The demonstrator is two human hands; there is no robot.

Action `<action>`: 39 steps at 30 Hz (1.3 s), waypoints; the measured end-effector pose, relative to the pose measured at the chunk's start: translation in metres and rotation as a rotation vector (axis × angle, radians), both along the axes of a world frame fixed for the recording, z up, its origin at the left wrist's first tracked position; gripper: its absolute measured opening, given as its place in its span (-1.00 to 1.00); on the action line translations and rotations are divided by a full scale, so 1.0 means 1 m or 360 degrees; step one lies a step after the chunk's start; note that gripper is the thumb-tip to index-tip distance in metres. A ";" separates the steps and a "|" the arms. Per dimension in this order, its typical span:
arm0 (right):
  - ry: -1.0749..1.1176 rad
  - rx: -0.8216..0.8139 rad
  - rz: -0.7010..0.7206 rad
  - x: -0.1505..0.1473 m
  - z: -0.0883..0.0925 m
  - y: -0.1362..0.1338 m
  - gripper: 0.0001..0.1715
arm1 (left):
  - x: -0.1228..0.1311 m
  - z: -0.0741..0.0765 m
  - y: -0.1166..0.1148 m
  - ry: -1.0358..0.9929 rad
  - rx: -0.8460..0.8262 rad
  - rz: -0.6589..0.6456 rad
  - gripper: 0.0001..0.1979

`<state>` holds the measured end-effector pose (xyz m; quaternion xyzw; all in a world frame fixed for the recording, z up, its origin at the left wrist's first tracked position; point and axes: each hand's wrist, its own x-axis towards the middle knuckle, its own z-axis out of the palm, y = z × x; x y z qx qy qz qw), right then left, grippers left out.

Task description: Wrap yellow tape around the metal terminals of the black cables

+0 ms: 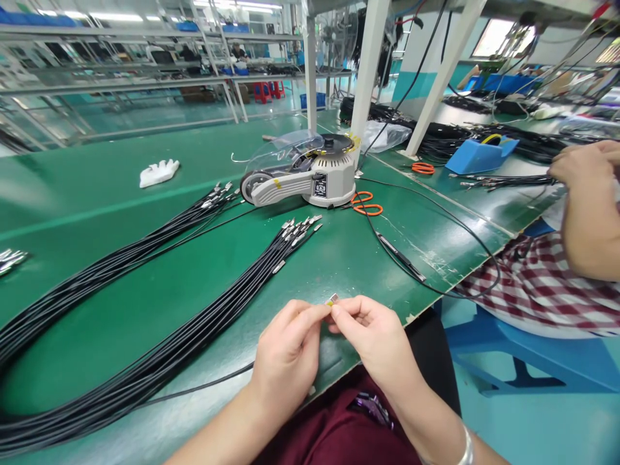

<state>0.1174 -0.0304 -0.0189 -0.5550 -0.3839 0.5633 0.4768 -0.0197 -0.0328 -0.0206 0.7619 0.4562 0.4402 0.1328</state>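
Observation:
Over the front of the green table, my left hand (290, 342) is closed on a black cable (208, 385) that runs off to the left. The cable's metal connector (333, 299) pokes up between my fingertips, with a bit of yellow tape (330, 303) at its base. My right hand (371, 329) pinches at that same spot, thumb and forefinger touching the taped end. Left of my hands lies a thick bundle of black cables (208, 320), its metal connectors (298, 234) fanned out. The bundle curves round to a second group of ends (217, 194).
A tape dispenser machine (320, 177) stands ahead, orange-handled scissors (368, 205) beside it. A black cutter knife (400, 255) lies to the right; a white glove (159, 173) lies far left. At right, a co-worker's hand (571, 161) holds cables near a blue tape holder (482, 155).

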 end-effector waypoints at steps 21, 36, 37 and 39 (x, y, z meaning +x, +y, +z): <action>0.0060 0.0066 0.0067 0.000 -0.005 0.001 -0.71 | -0.001 -0.002 0.004 0.0078 -0.0151 0.0148 -0.89; -0.0063 0.0124 0.0058 -0.004 0.006 -0.001 -0.75 | -0.001 0.012 -0.002 -0.0152 -0.0710 0.0189 -0.79; -0.0071 0.0134 0.0059 -0.004 0.006 -0.001 -0.75 | -0.001 0.013 -0.002 -0.0228 -0.0812 0.0191 -0.78; -0.0085 0.0155 0.0071 -0.005 0.006 0.000 -0.75 | -0.001 0.015 -0.002 -0.0411 -0.1022 0.0168 -0.76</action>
